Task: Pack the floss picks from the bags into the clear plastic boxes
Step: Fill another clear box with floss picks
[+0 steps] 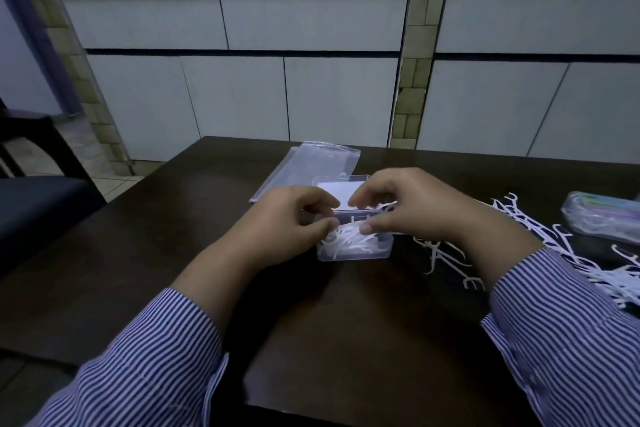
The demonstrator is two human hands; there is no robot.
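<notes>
right fingers (367,227): curled and pinching a small bunch of white floss picks (349,240), tips down over the open box.
left fingers (327,224): curled in against the same bunch from the other side, thumb and forefinger nipping the picks at the box's left edge.
right hand (408,208): hangs over the box's right half.
left hand (287,222): sits at the box's left wall, wrist on the counter.
step in hand: judged to be settling a handful of picks into the box, both hands tidying them so they lie flat.
next move: likely calls for letting go, then reaching right to the loose pile for more; the picks tangle, so a small pinch would serve better than a grab.
clear plastic box (355,251): open, lid (341,196) tipped back behind the hands; a shallow layer of picks inside, not full.
loose pile (540,243): many picks spread on the counter to the right of the box.
flat clear bag (311,166): behind the box, looks empty.
second bag (602,215): far right, contents blurred.
counter (173,253): dark wood.
</notes>
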